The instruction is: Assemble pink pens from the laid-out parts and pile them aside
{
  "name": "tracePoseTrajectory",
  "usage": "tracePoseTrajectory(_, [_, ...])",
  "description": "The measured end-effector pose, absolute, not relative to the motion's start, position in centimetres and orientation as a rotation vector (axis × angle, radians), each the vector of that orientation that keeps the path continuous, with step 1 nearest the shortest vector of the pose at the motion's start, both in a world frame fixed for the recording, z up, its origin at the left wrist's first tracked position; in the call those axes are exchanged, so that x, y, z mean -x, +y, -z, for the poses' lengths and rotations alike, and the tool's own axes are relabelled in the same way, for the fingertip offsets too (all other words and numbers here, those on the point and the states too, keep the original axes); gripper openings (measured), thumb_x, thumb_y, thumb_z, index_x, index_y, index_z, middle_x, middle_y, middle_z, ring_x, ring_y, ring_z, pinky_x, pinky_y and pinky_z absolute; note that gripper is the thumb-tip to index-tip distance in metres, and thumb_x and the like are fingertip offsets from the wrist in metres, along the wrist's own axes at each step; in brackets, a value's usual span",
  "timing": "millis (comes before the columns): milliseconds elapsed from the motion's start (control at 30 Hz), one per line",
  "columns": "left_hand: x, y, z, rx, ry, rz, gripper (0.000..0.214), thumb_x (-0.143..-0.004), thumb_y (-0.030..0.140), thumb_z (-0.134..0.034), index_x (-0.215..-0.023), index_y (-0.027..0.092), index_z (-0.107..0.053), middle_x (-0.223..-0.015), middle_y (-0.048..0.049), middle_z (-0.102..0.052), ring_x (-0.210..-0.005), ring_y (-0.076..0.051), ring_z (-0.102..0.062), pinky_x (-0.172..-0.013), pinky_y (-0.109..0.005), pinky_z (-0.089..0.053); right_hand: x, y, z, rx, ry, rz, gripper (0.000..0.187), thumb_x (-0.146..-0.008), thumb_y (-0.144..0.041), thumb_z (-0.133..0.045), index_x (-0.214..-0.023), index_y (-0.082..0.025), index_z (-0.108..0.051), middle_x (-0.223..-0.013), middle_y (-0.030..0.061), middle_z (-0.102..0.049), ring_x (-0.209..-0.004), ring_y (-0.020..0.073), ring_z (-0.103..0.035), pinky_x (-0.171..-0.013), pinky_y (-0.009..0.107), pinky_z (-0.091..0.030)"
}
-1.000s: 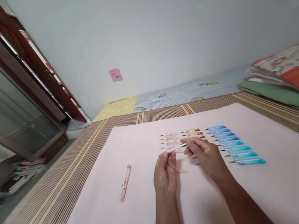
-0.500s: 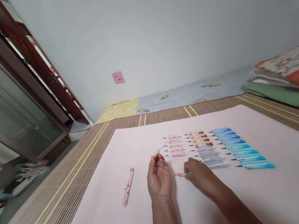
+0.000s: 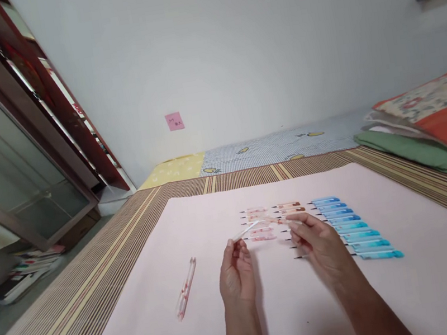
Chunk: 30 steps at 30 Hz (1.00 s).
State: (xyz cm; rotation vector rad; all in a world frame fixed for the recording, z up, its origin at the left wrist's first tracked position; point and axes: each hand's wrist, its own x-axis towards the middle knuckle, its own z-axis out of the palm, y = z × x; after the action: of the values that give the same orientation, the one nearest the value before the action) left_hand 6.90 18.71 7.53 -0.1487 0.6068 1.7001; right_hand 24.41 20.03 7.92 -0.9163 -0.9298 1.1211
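Note:
My left hand [image 3: 236, 272], palm up, pinches a slim white stick [image 3: 247, 230] that points up and to the right. In my right hand [image 3: 313, 235], a clear pen barrel with a pinkish-red pattern [image 3: 278, 220] is held between thumb and fingers. The ends of the two pieces come close together above the paper; I cannot tell whether they touch. Behind them lie pink-patterned pens [image 3: 263, 237] in a column, with dark points to the left. Brown-ended pens [image 3: 289, 204] form another column, and blue and turquoise pens [image 3: 357, 225] a third. My right hand hides several grey pens.
Clear, red-patterned pens [image 3: 186, 289] lie side by side at the left of the pale pink sheet [image 3: 146, 321]. Under it is a striped mat [image 3: 72, 282]. Folded bedding [image 3: 424, 147] sits at the right. A pink note [image 3: 174, 121] sticks to the wall.
My right hand has lifted the pen barrel off the paper and brought it up to the tip of the white stick. My left hand stays nearly in place. The view has shifted slightly.

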Motion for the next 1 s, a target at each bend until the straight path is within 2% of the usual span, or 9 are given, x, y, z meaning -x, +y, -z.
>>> tracePoseTrajectory(200, [-7.2, 18.6, -7.3, 0.062, 0.651, -1.734, 0.019, -0.092, 0.000, -0.059, -0.079, 0.008, -0.070, -0.076, -0.0072, -0.071, -0.067, -0.011, -0.070, -0.061, -0.016, -0.060, -25.2, 20.1, -7.9, 0.945, -1.035, -1.013, 0.033, -0.076, -0.046, -0.079, -0.097, -0.021, -0.073, -0.064, -0.0035, -0.055, -0.060, 0.0132, -0.051, -0.057, 0.027, -0.043])
tracePoseTrajectory(500, [-7.5, 18.6, -7.2, -0.019, 0.689, -1.758, 0.017, -0.090, 0.000, -0.063, -0.078, 0.010, -0.070, -0.075, -0.0065, -0.071, -0.068, -0.011, -0.071, -0.066, -0.017, -0.061, -26.1, 19.8, -8.7, 1.024, -1.155, -0.878, 0.033, -0.077, -0.048, -0.076, -0.094, -0.020, -0.074, -0.070, -0.0005, -0.060, -0.060, 0.0135, -0.049, -0.054, 0.027, -0.043])
tracePoseTrajectory(700, [-7.6, 18.5, -7.3, -0.049, 0.679, -1.754, 0.020, -0.090, -0.001, -0.061, -0.076, 0.010, -0.070, -0.073, -0.0067, -0.070, -0.067, -0.012, -0.070, -0.065, -0.018, -0.061, -26.5, 19.8, -8.4, 0.999, -1.216, -0.875, 0.027, -0.079, -0.042, -0.076, -0.096, -0.021, -0.074, -0.084, 0.0028, -0.068, -0.072, 0.0158, -0.056, -0.063, 0.028, -0.047])
tracePoseTrajectory(1000, [-7.3, 18.5, -6.9, -0.122, 0.702, -1.727, 0.017, -0.090, 0.003, -0.063, -0.077, 0.010, -0.070, -0.072, -0.0060, -0.071, -0.064, -0.011, -0.068, -0.061, -0.018, -0.060, -26.7, 19.4, -9.2, 1.012, -1.338, -0.910, 0.033, -0.079, -0.048, -0.076, -0.098, -0.020, -0.075, -0.087, 0.0043, -0.070, -0.079, 0.0190, -0.061, -0.069, 0.031, -0.053])
